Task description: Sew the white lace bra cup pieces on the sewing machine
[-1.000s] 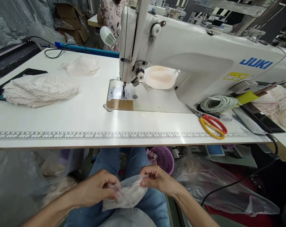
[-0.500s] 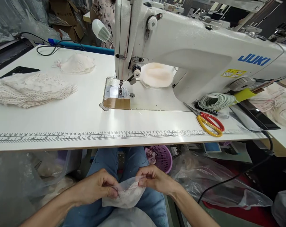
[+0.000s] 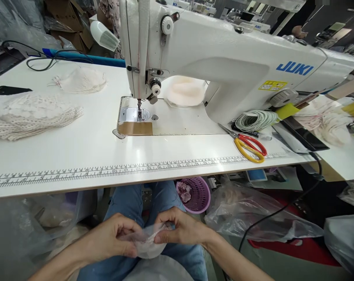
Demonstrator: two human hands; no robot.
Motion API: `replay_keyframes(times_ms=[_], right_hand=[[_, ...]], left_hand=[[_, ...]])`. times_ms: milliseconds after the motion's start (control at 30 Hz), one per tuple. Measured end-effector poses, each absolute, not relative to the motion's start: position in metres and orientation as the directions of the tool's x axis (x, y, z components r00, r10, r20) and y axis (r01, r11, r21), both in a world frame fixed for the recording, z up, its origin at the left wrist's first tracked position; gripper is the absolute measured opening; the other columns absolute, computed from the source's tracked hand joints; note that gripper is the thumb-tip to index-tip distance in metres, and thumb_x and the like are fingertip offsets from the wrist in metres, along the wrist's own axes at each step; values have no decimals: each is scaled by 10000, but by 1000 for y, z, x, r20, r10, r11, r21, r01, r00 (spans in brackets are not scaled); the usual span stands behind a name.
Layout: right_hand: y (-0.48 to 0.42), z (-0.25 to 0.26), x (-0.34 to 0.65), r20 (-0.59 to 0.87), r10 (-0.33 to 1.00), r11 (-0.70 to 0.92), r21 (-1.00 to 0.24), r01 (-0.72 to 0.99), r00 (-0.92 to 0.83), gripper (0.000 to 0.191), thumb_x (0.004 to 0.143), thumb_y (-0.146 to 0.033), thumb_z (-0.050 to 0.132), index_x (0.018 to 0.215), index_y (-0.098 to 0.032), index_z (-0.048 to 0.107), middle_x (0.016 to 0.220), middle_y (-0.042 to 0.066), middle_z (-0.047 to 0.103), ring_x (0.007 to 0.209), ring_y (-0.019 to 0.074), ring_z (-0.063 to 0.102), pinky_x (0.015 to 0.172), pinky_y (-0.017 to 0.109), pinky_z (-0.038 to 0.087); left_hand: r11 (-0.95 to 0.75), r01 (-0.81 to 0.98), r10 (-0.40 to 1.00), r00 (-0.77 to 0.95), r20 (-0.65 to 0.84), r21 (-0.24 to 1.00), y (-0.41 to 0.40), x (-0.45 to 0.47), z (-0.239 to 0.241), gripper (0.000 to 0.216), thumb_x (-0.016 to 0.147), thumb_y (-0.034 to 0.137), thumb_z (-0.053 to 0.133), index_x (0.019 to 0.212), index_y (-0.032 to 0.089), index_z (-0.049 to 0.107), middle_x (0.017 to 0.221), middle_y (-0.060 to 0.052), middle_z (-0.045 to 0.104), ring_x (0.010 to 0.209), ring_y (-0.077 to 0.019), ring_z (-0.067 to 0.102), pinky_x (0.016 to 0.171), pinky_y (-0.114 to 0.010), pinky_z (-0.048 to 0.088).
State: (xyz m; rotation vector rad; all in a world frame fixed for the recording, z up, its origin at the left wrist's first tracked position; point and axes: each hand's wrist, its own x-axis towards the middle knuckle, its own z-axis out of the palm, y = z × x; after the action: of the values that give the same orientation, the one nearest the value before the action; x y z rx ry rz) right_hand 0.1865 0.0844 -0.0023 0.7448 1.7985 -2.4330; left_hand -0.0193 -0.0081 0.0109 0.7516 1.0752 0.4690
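Over my lap, a small piece of sheer white fabric [image 3: 149, 248] with a lacy edge is stretched between both hands. My left hand [image 3: 117, 238] pinches its left side between thumb and fingers. My right hand [image 3: 178, 228] grips the right end, thumb pressed on top near the lacy strip. Part of the cloth is hidden behind the fingers. Beyond the table edge stands a white sewing machine [image 3: 235, 50], with its presser foot [image 3: 139, 111] over the metal plate and no cloth under it.
Lace pieces lie in a stack [image 3: 33, 113] at the table's left, with another pale piece [image 3: 80, 80] behind. Scissors [image 3: 248, 147] with red and yellow handles rest near a coil of cord [image 3: 255, 120]. A purple basket [image 3: 202, 195] stands below the table, beside plastic bags [image 3: 261, 218].
My view has swung to the right, so the table and machine sit further left. Both hands still hold the fabric, which is now more bunched, and my right hand has turned over it.
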Motion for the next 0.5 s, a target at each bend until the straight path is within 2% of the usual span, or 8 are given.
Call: replay_keyframes(times_ms=[200,367,500], right_hand=[[86,-2,189,-412,253,-311,-892,330,-876,378,681,-471,729,798,-118,659,658,-20,529,584,80,432,528,181,337],[88,-3,194,-421,276,-294,-893,341,-864,361,668,-461,740,794,-127,688,671,-11,572,612,94,471,572,197,369],[86,-2,192,-446,277,-343,-873,346,-851,373,639,-465,754,777,-123,699,675,0,599,617,101,495,602,212,394]], left_hand=[[642,13,718,341,-607,767,-6,-6,1,169,598,313,741,588,146,723,452,59,403,486,-83,261,473,-209,211],[686,6,685,334,-648,728,-10,-12,-1,137,577,280,756,613,150,739,461,49,478,478,-79,309,478,-200,229],[716,7,658,329,-677,698,-15,-17,-2,141,576,272,766,642,147,753,493,25,564,485,-83,372,487,-193,267]])
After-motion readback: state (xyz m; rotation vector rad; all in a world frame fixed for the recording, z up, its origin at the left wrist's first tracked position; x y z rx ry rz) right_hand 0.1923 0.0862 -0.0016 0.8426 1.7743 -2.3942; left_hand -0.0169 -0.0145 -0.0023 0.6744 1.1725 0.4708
